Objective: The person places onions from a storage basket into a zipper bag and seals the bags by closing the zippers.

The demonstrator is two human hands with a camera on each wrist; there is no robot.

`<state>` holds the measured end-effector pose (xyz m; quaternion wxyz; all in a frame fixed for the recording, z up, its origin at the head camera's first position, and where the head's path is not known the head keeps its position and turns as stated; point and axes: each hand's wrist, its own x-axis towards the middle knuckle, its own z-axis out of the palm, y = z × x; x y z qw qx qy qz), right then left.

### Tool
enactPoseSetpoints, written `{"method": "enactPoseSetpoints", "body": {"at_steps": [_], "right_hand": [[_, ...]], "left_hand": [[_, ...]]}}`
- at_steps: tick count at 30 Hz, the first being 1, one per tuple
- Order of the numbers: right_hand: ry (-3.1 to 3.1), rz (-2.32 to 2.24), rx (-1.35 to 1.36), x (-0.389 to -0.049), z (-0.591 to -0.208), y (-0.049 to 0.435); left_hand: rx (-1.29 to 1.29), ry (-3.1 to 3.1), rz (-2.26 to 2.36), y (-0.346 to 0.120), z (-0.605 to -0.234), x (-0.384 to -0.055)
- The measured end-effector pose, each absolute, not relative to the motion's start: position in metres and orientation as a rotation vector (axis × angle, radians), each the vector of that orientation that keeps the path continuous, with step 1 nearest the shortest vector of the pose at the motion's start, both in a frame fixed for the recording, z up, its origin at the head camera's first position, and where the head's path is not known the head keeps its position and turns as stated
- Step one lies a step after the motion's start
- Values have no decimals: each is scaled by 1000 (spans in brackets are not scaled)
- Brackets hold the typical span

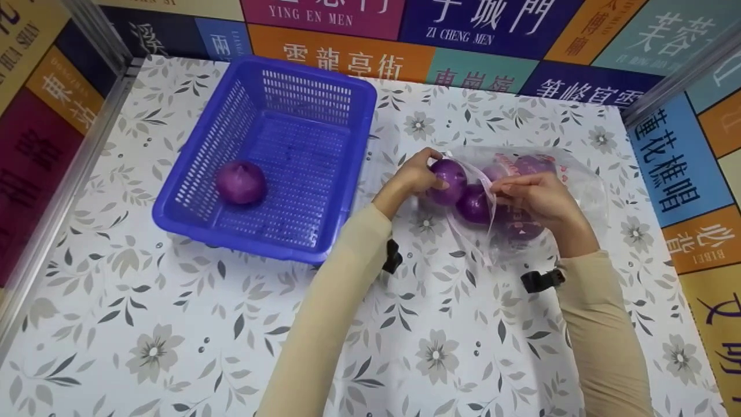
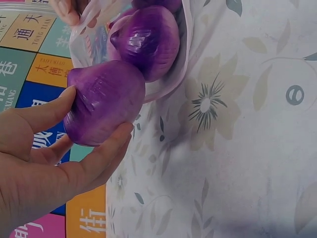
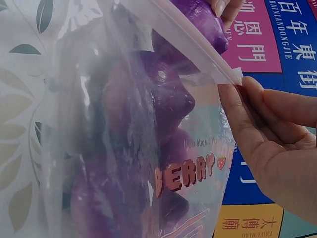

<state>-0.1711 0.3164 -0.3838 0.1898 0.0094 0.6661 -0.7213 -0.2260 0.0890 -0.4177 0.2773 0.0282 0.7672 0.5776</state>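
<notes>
Purple onions (image 3: 168, 99) hazy inside bag (image 3: 190, 174)

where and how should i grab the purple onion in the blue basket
I'd grip the purple onion round its bulging middle, coming from above and the picture's right: its tip points roughly up, and the blue basket leaves bare floor on that side, while its wall is close on the left.

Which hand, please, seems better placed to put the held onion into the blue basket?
Probably the left hand: it grips the onion and is nearer the blue basket, while the right hand pinches the bag.
</notes>
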Motion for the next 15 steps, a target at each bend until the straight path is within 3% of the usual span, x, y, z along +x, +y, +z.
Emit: {"method": "enactPoseSetpoints", "body": {"at_steps": [15], "right_hand": [[1923, -1977, 44, -171, -389, 317]], "left_hand": [[76, 1998, 1563, 93, -432, -221]]}}
